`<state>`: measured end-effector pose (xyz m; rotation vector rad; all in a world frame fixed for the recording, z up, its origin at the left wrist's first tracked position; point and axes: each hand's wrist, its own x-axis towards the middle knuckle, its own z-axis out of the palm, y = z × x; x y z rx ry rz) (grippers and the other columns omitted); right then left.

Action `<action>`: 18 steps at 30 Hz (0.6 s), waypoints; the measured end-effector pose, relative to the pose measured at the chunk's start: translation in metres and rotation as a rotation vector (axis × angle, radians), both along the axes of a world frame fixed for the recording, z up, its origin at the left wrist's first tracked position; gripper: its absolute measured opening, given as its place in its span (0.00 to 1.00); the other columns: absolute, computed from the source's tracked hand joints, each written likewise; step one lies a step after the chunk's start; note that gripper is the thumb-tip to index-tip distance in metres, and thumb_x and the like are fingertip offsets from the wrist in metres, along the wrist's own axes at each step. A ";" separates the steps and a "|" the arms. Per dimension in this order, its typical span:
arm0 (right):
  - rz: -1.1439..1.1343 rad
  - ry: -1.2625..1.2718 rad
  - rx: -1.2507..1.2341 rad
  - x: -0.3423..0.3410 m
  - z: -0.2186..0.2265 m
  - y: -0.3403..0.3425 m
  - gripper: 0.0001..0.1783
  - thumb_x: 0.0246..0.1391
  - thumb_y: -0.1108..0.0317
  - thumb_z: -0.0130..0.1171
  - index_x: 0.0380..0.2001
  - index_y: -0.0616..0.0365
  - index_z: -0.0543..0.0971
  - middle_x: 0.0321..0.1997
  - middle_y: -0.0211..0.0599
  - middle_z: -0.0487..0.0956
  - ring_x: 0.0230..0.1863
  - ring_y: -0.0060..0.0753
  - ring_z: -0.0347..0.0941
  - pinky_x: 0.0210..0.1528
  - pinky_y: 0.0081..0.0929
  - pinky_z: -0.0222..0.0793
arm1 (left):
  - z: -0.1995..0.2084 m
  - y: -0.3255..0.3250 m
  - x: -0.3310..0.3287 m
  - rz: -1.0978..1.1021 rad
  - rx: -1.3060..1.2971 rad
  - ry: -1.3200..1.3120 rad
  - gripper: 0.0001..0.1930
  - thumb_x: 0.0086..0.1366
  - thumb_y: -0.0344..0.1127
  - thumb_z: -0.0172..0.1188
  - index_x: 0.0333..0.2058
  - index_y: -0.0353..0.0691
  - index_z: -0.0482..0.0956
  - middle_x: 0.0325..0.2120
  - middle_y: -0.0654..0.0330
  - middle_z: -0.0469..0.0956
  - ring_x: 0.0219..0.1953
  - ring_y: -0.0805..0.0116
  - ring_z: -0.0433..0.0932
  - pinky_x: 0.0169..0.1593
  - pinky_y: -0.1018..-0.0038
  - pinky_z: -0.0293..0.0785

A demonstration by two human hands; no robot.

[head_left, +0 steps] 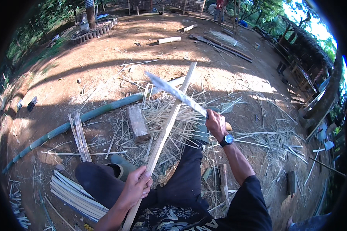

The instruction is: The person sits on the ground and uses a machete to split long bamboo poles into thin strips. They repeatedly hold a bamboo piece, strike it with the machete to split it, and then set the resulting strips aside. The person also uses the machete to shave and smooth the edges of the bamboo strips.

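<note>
My left hand is closed around the lower part of a long, pale bamboo slat, which slants up and away from my lap. In my right hand is the handle of a machete, its long blade pointing to the far left. The blade crosses over the upper part of the slat; whether they touch I cannot tell. Beneath them lies a heap of thin bamboo shavings. Just left of the heap sits a short wooden block. A watch is on my right wrist.
A long green bamboo pole runs across the ground at left, near split bamboo pieces. Bundled slats lie beside my left leg, by a green boot. Farther off are a log, dark planks and another person.
</note>
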<state>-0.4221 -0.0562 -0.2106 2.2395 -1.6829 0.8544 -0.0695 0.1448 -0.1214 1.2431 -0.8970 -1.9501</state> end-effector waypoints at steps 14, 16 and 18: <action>-0.230 -0.727 0.285 -0.031 0.039 0.016 0.34 0.62 0.42 0.43 0.25 0.66 0.78 0.20 0.55 0.75 0.25 0.56 0.73 0.29 0.42 0.65 | -0.009 -0.007 0.007 0.017 -0.252 -0.014 0.13 0.71 0.41 0.47 0.42 0.34 0.66 0.24 0.62 0.70 0.16 0.77 0.70 0.19 0.82 0.68; -0.097 -0.636 0.269 0.002 0.052 0.048 0.33 0.63 0.43 0.43 0.24 0.66 0.76 0.16 0.52 0.72 0.23 0.51 0.73 0.28 0.39 0.65 | -0.004 -0.017 0.002 0.017 -0.236 0.026 0.13 0.72 0.41 0.47 0.42 0.35 0.65 0.25 0.62 0.71 0.16 0.77 0.70 0.20 0.81 0.69; -0.022 -0.414 0.293 0.017 0.057 0.072 0.28 0.58 0.45 0.52 0.25 0.64 0.75 0.17 0.47 0.73 0.22 0.44 0.74 0.27 0.37 0.66 | 0.003 -0.020 -0.002 -0.002 -0.217 0.059 0.12 0.72 0.41 0.46 0.42 0.36 0.64 0.25 0.62 0.69 0.15 0.79 0.66 0.18 0.84 0.65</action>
